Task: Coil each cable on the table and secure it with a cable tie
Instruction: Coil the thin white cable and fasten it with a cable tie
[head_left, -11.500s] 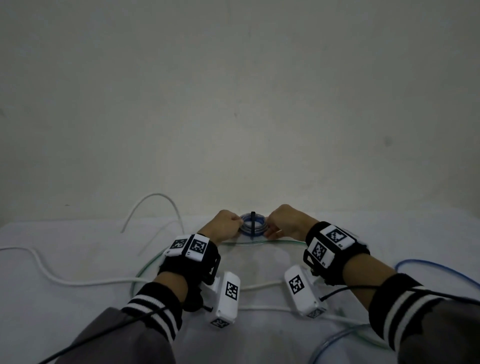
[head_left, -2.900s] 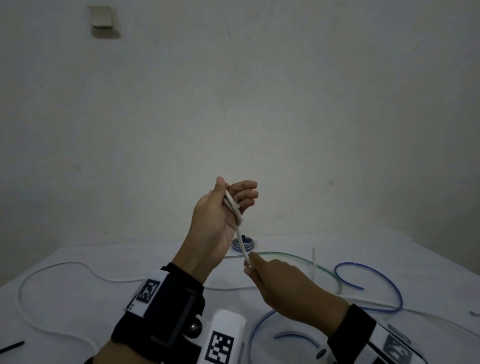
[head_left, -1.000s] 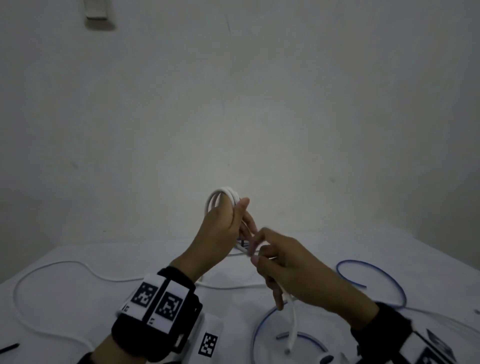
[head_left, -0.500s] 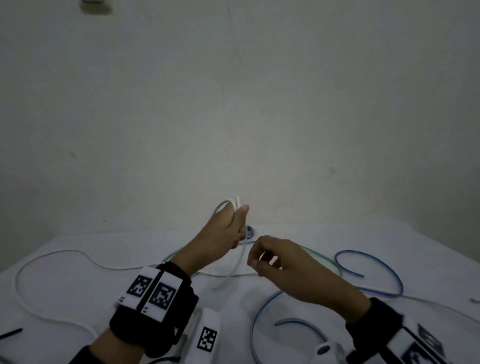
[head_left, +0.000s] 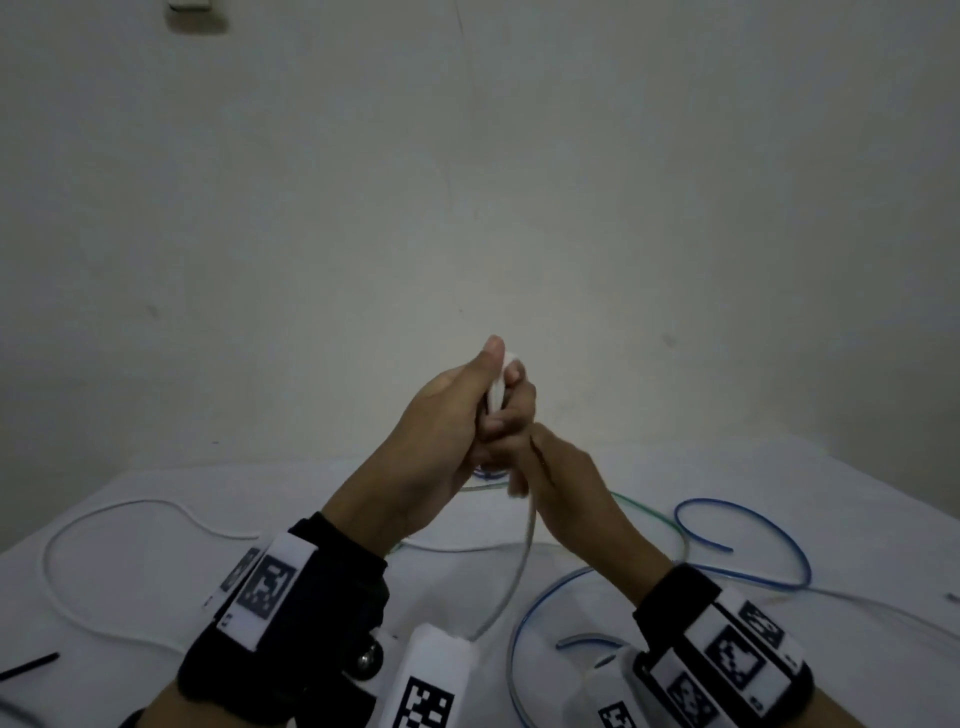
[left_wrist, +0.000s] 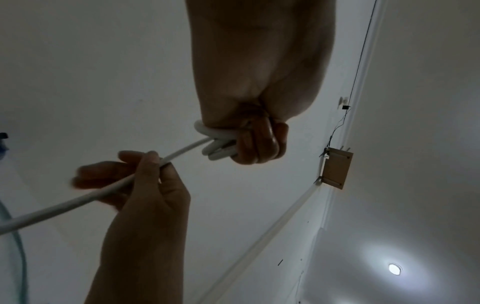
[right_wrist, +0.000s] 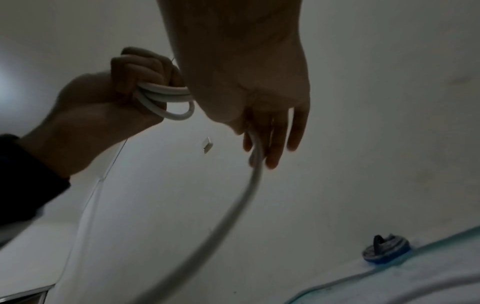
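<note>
Our left hand (head_left: 447, 415) grips white cable (left_wrist: 218, 144) loops. Right fingers (left_wrist: 145, 164) pinch the strand just below. We judge coiling unfinished; next, wrap another loop.

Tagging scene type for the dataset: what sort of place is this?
Likely a plain indoor room with a makeshift work table: a bare off-white wall, a white-covered table strewn with loose cables, and a recessed ceiling light with a surface-run wire up the wall.
</note>
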